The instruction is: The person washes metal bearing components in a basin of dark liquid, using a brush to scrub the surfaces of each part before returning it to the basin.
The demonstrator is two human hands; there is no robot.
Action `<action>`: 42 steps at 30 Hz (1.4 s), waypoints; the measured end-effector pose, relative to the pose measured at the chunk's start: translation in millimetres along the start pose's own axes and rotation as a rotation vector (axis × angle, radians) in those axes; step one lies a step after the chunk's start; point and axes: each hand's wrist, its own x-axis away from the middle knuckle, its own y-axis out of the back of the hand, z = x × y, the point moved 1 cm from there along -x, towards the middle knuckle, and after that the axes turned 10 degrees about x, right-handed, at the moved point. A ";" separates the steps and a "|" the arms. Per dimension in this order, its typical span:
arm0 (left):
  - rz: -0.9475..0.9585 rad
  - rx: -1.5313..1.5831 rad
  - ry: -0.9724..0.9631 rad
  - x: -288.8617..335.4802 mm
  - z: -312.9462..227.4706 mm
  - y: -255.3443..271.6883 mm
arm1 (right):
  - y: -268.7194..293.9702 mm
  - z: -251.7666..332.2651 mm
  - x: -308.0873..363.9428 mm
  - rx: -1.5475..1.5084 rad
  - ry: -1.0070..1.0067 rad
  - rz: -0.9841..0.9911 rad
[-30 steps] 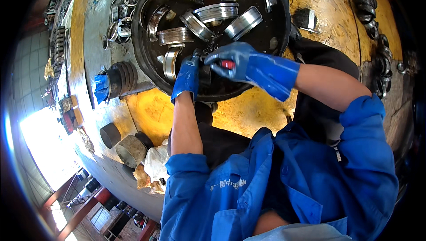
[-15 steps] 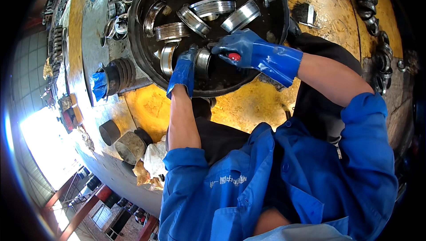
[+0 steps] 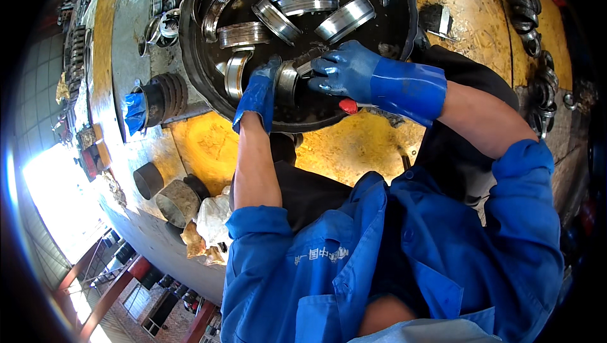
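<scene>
Both my hands wear blue rubber gloves and reach into a round black tub [image 3: 190, 65] of dark liquid. My left hand [image 3: 258, 87] is closed on the left side of a metal ring [image 3: 287, 84] standing on edge near the tub's near wall. To the right of that ring, my right hand [image 3: 349, 71] is closed round a tool whose red handle end [image 3: 348, 106] pokes out below the glove. A pale metal piece shows between its fingertips and the ring; the tool's working end is not clear. Another ring [image 3: 236, 76] leans just left of my left hand.
Several more metal rings [image 3: 346, 19] lie farther back in the tub. Rings are heaped on the bench [image 3: 129, 33] at left, near a ribbed cylinder [image 3: 169, 99]. Dark rings line the yellow surface [image 3: 471, 1] at right. Two short tubes [image 3: 177, 204] stand lower left.
My right hand has turned and shifted slightly right, so the red handle end now points down toward me. My left hand stays at the ring. The view has shifted a little.
</scene>
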 end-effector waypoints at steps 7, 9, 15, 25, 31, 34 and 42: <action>-0.007 0.012 0.088 -11.2 5.4 1.5 | -7.0 20.1 0.2 -0.045 0.096 0.002; 0.003 0.061 0.055 -14.9 13.2 4.6 | -7.1 4.1 -0.1 0.047 0.078 0.129; -0.012 0.009 0.047 -21.3 9.0 -0.2 | 2.8 18.7 -0.2 -0.068 0.114 0.090; 0.013 -0.234 -0.101 -49.5 30.3 19.2 | 21.9 22.1 -21.6 -0.113 0.049 0.338; 0.006 -0.053 -0.034 -34.9 23.1 9.5 | 2.7 6.5 -19.4 -0.028 -0.048 0.358; -0.011 -0.043 -0.028 -35.1 24.6 13.3 | 5.9 14.6 -14.6 -0.058 0.008 0.265; -0.012 -0.007 0.011 -8.8 4.2 -0.4 | -1.4 13.2 -9.6 0.051 0.031 0.280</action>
